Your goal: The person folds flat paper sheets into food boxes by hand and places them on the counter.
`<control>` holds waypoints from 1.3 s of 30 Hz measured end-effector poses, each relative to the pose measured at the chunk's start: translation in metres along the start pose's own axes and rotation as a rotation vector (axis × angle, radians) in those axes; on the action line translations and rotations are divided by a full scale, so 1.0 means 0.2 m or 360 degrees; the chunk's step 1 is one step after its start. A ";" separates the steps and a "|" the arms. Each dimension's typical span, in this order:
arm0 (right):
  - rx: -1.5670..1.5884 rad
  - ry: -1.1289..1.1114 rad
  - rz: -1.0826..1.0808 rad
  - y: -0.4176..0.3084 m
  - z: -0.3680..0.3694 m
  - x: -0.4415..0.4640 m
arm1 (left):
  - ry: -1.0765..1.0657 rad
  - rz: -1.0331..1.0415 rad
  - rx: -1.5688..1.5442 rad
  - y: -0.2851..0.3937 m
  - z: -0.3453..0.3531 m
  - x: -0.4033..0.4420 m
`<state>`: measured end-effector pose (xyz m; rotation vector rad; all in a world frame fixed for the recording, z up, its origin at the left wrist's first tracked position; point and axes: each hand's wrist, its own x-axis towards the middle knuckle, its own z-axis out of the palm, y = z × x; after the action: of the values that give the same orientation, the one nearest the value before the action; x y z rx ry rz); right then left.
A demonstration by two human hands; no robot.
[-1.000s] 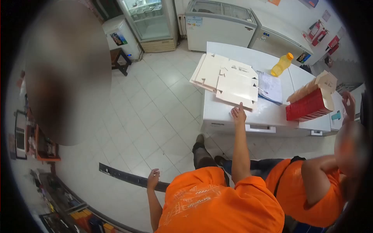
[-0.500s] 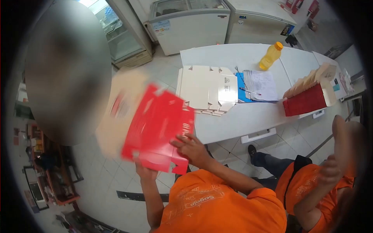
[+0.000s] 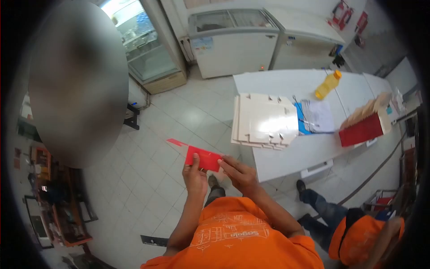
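Observation:
A red cardboard box blank (image 3: pixel 204 159) is held in front of my orange shirt, seen nearly edge-on, so only a narrow red panel and a thin flap at its left show. My left hand (image 3: pixel 195 177) grips its near left part, thumb on top and fingers beneath. At the right end, my right hand (image 3: pixel 239 172) pinches the card's edge between thumb and fingers. To the right, a stack of flat cream box blanks (image 3: pixel 264 119) with notched edges lies on the white table (image 3: pixel 286 163).
Beyond the stack are papers (image 3: pixel 318 112) with a pen and a yellow bottle (image 3: pixel 328 85). Folded red boxes (image 3: pixel 363 130) stand at the table's right end. A co-worker in an orange shirt (image 3: pixel 358 237) is at right. Freezers (image 3: pixel 233 54) and a glass-door fridge (image 3: pixel 150 49) line the back.
The red blank was broad and face-up; now it is turned nearly edge-on between both hands. The blurred cream blank at its left is out of view. My view has shifted left.

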<state>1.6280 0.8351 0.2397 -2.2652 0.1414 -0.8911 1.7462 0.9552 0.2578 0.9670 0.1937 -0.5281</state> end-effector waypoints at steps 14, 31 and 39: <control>-0.0536 0.0344 0.0151 -0.10 0.56 0.39 | -0.0676 -0.0333 0.0112 0.22 -0.10 0.44; 0.0198 0.0056 0.1210 -0.05 0.67 0.01 | -0.1355 -0.0175 0.1564 0.03 -0.78 0.49; 0.0620 -0.0801 0.1391 -0.10 0.63 0.05 | -0.1224 0.0037 0.2002 0.03 -0.91 0.52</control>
<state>1.7122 0.9188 0.1914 -1.7143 0.6077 0.1105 1.8511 1.0725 0.1202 1.8698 -0.9557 -0.9866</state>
